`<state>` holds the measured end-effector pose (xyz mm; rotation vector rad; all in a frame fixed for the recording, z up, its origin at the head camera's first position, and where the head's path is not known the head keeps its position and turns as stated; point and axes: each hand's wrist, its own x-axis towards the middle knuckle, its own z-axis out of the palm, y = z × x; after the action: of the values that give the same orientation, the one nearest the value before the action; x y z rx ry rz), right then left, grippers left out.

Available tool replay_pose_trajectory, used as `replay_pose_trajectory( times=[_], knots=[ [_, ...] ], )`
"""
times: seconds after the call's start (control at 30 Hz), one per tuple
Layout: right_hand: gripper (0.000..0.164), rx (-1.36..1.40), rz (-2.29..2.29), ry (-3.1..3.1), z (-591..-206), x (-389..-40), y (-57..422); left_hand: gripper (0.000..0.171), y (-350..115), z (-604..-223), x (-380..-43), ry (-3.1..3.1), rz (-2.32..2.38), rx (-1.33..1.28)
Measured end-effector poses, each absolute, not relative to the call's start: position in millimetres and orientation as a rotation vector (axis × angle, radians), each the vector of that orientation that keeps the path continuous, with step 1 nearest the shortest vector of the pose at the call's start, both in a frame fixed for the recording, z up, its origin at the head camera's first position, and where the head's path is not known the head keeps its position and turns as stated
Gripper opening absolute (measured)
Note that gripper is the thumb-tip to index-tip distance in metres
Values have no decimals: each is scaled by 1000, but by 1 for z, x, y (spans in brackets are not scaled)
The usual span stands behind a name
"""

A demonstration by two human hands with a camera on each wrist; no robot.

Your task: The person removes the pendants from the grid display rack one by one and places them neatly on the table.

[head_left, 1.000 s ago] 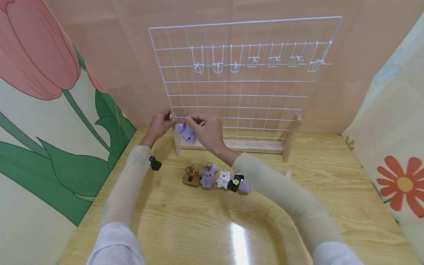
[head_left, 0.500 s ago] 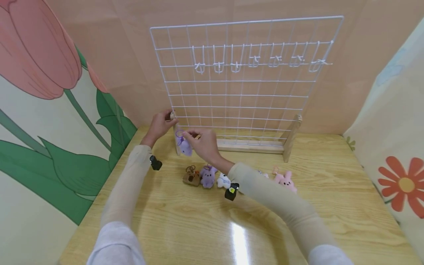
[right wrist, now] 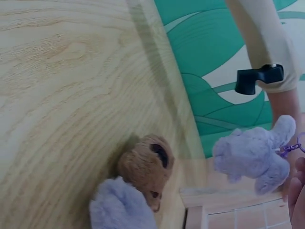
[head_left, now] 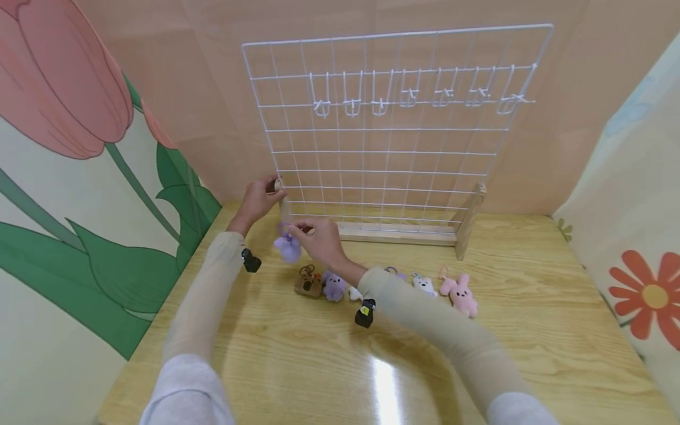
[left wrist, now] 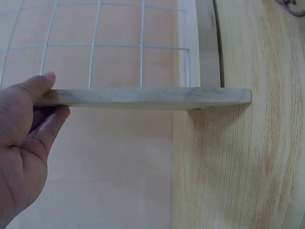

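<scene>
My left hand [head_left: 258,199] grips the top of the left wooden upright [left wrist: 143,97] of a white wire grid rack [head_left: 393,130], thumb on one side and fingers on the other. Near the rack's lower left, my right hand [head_left: 320,238] pinches the purple ring of a plush keychain [head_left: 288,249], a lilac fluffy toy that hangs above the table. In the right wrist view the lilac plush [right wrist: 250,152] dangles from its purple chain, while only part of the right hand [right wrist: 298,195] shows at the edge.
On the table [head_left: 297,354] lie a brown plush keychain [head_left: 309,284], a purple one [head_left: 334,286], a white one [head_left: 424,285] and a pink one [head_left: 461,294]. The right forearm partly covers others. Several white hooks [head_left: 409,97] hang high on the grid.
My right hand has moved down and slightly left with the lilac plush keychain, away from the grid. The left hand keeps its grip on the upright. More of the plush row now shows at right.
</scene>
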<state>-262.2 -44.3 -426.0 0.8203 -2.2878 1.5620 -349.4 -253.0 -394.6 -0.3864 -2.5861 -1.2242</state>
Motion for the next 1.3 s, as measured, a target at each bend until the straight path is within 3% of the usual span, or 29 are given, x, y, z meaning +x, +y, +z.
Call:
replay_pose_trajectory(
  times=[0.33, 0.97, 1.3],
  knots=[
    [13, 841, 1494, -2334, -447, -265, -54, 41, -252, -394, -353, -2597, -1206, -389],
    [13, 894, 1504, -2463, -465, -236, -64, 38, -252, -396, -353, -2603, -1170, -378],
    [13, 937, 1483, -2476, -479, -243, -66, 39, -252, -395, -350, -2607, -1190, -369]
  ],
)
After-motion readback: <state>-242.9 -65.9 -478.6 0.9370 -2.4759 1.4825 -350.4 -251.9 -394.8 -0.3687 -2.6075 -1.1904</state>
